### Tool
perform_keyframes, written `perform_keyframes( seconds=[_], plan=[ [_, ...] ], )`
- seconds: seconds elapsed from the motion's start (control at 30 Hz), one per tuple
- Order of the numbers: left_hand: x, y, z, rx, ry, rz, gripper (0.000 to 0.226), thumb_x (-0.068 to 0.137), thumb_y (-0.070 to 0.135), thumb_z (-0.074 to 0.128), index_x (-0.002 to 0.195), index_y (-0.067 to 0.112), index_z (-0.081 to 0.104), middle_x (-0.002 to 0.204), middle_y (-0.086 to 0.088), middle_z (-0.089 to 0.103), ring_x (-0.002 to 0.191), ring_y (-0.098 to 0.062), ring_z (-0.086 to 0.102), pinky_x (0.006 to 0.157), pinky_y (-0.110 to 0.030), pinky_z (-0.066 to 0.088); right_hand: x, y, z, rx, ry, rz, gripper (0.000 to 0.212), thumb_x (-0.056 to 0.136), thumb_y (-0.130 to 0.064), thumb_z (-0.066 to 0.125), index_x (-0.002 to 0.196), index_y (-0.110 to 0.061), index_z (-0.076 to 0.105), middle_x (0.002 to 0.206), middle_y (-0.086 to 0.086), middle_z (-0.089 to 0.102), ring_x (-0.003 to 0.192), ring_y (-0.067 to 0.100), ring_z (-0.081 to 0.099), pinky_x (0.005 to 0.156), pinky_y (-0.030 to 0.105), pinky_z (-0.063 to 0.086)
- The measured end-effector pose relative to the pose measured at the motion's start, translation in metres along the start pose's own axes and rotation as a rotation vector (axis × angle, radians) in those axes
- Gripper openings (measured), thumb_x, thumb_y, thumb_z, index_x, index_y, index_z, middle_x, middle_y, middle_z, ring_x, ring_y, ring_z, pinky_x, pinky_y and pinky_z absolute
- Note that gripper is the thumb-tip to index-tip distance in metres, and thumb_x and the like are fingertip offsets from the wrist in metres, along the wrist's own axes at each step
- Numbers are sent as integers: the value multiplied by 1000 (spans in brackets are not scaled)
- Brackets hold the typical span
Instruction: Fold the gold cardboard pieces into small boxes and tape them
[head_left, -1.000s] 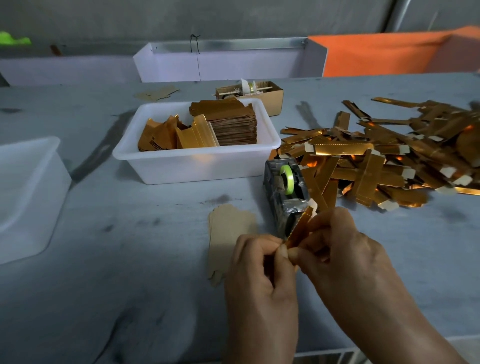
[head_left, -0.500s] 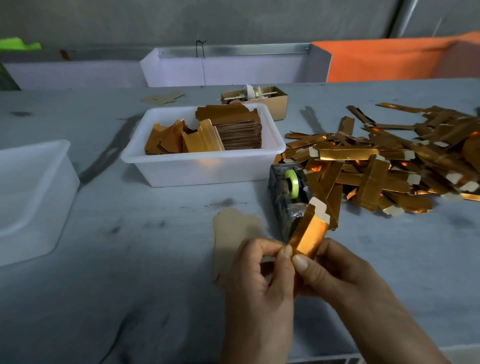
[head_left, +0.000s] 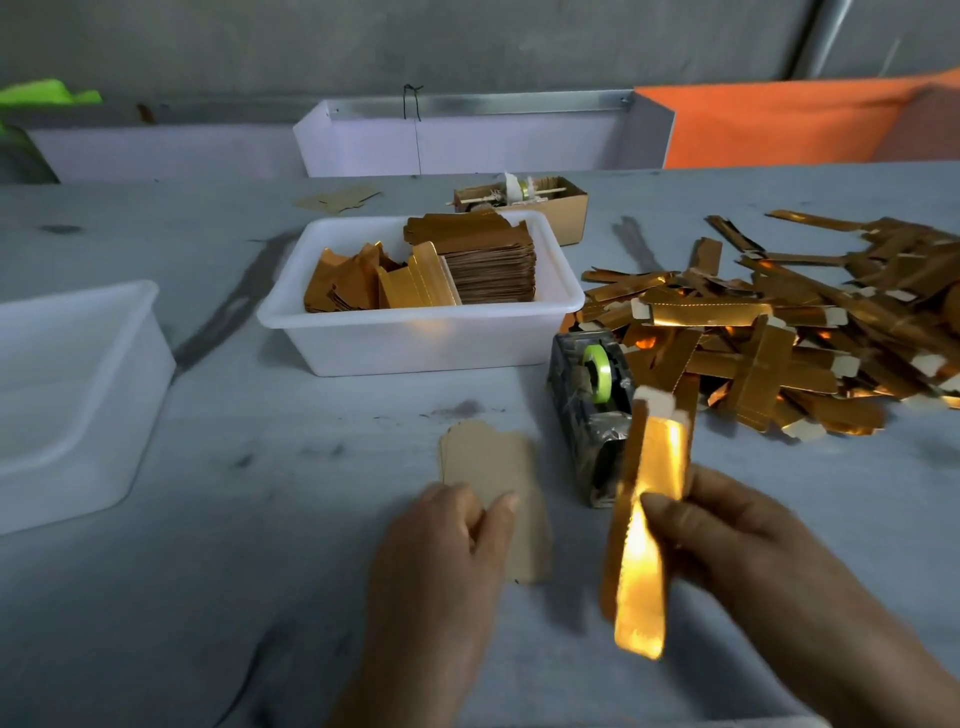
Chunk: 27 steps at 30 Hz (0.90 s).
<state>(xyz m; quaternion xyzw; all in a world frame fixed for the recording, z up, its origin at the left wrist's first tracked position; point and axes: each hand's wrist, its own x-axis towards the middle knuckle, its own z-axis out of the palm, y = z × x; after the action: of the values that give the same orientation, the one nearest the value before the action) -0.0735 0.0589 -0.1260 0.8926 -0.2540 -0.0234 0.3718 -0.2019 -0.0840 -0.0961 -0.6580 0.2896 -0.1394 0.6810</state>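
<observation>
My right hand pinches the gold strip upright over the bench's near edge, beside the dispenser. My left hand hangs loosely curled, holding nothing, above a brown blank.

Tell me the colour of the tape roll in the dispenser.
Bright green; the tape roll shows best in the head view, the only one.

Just two bare hands, left and right, forearms bare behind them too, no gloves, rings, watch or sleeves showing anywhere.
</observation>
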Motion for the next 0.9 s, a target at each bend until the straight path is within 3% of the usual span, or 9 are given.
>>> perform_keyframes(
  seconds=[0.1,0.2,0.3,0.37,0.43,0.5,0.67,0.83,0.9],
  plan=[
    [18,-8,3,288,5,-34,48,80,61,55,100,18,52,105,0,50,104,-20,46,82,-30,38,22,-20,-28,33,205,-39,14,81,-26,57,85,-19,67,80,0,72,73,12,69,59,19,50],
    [33,-11,14,436,-95,-92,62,76,61,63,113,15,45,117,-4,46,112,-22,43,90,-30,37,43,-34,-57,71,440,-134,17,95,-19,49,95,-4,58,84,3,60,79,15,61,60,18,51],
    [44,-9,19,282,-149,-211,63,71,48,75,113,11,45,116,-7,49,109,-25,53,78,-29,40,48,-27,-63,17,537,-179,32,95,-17,47,118,5,53,108,15,62,93,18,60,80,26,53],
    [53,-13,16,180,-183,-284,58,69,41,80,108,9,52,109,-7,57,99,-25,60,69,-27,38,44,-12,-52,-2,592,-126,39,94,-21,51,130,-6,48,126,14,56,107,23,56,95,41,46],
    [59,-19,10,73,-194,-314,39,71,33,79,95,12,58,94,-4,65,78,-17,61,58,-24,39,36,2,-35,-46,634,-95,49,92,-24,54,139,-17,39,137,8,48,114,24,53,97,45,43],
    [60,-23,5,-14,-166,-316,26,75,29,77,79,18,53,76,1,62,63,-8,53,49,-24,34,22,14,-18,-137,620,-130,49,91,-23,55,137,-26,39,141,5,44,120,24,50,95,43,42],
    [52,-23,-5,-492,-160,-338,14,81,18,72,78,5,68,71,-10,72,64,-28,66,61,-31,49,-3,19,9,-382,510,-333,36,86,-11,59,106,-40,52,128,-7,52,113,5,48,76,11,36],
    [45,-18,-17,-773,-302,-344,14,90,11,59,91,13,74,84,-7,76,73,-19,71,65,-26,55,-10,18,25,-329,320,-252,29,85,-19,60,99,-44,59,109,-22,62,92,1,63,63,9,43],
    [42,-17,-20,-796,-324,-333,15,89,13,60,92,14,74,88,-7,76,82,-23,71,75,-32,56,-8,21,32,-273,263,-169,23,82,-27,62,99,-42,60,101,-21,65,87,2,65,60,10,46]
  ],
)
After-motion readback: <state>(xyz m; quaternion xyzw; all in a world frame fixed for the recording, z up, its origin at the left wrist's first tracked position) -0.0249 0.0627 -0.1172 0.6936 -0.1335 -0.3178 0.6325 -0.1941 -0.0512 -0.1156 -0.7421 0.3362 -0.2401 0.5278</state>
